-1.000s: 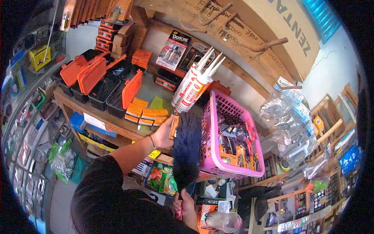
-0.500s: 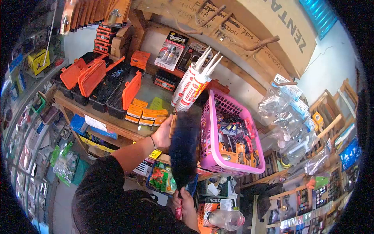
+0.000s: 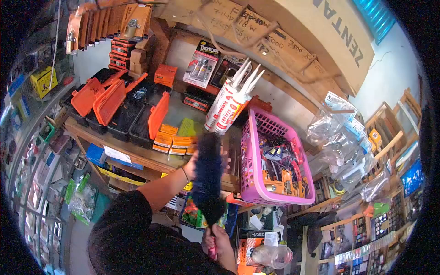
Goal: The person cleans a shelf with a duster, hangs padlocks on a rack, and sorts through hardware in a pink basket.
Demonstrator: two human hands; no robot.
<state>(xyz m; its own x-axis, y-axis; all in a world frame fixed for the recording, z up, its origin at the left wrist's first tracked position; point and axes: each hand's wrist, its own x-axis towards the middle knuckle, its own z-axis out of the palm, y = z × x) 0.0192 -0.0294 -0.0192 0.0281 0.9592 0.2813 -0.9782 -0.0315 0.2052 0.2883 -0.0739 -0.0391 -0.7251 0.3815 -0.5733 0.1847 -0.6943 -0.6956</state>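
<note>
A dark, bushy duster (image 3: 207,178) stands upright in front of me, its bristles blurred. My right hand (image 3: 221,245) is closed round its pinkish-red handle (image 3: 212,251) at the bottom of the view. My left hand (image 3: 191,166) reaches to the shelf edge behind the bristles. Some of its fingertips show to their right, but the duster hides most of the hand and anything in it. Just above stand white sealant tubes (image 3: 224,107) with red print and pointed nozzles. Small orange-and-white boxes (image 3: 170,141) are stacked left of the duster.
A pink basket (image 3: 309,195) of packaged goods stands at the right of the wooden shelf (image 3: 137,158). Black bins with orange lids (image 3: 110,103) line its left side. Metal hooks (image 3: 256,39) stick out above. Clear plastic packs (image 3: 332,137) hang at the right.
The duster's bristle end has swung slightly left, across my left hand. My left hand has shifted a little lower, and its fingertips now show right of the bristles. The right hand keeps its grip.
</note>
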